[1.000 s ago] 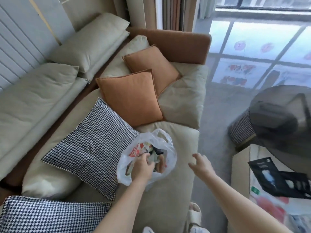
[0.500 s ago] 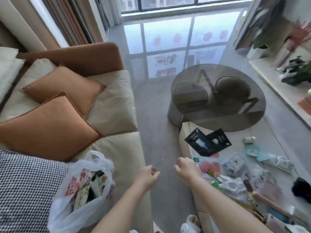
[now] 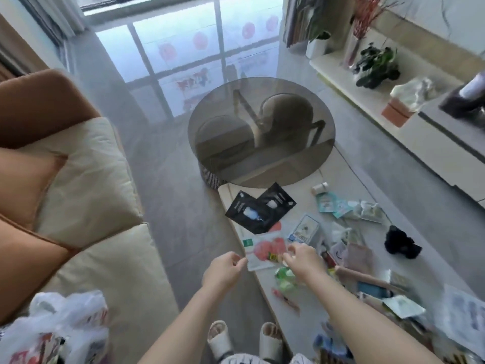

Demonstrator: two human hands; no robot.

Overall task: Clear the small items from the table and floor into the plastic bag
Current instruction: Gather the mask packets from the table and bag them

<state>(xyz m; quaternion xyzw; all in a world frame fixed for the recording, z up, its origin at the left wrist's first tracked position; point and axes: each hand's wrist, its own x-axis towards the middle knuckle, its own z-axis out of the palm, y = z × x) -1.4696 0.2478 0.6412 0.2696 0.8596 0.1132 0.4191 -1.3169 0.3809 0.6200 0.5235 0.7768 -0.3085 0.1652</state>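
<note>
here, both bare forearms are seen stretched forward from the bottom edge. the left hand (image 3: 225, 269) is held above the grey floor just beside the near edge of the low cream rectangular table (image 3: 301, 203), its fingers loosely curled and nothing held in them. the right hand (image 3: 301, 261) is poised over the table's near end, fingers bent downward above a white sachet printed with red fruit (image 3: 265, 249); whether anything is pinched between those fingers cannot be told from the blurred view. a crumpled green wrapper (image 3: 284, 278) is partly covered by the right wrist. two black glossy sachets (image 3: 258, 210) are lying overlapped nearer the round smoked-glass table top (image 3: 262, 130), which overhangs the far end of the cream table. a small white bottle (image 3: 320, 187), pale teal packets (image 3: 332, 204), a small white printed box (image 3: 305, 229) and a black fuzzy lump (image 3: 401, 244) are scattered further right, along with a pink rolling-pin-like stick (image 3: 367, 277). the white translucent plastic bag (image 3: 57, 329), already filled with colourful packets, is resting on the cream sofa seat (image 3: 115, 271) at lower left, well apart from both hands. two beige slippers (image 3: 244, 337) are seen on the floor between the arms.
</note>
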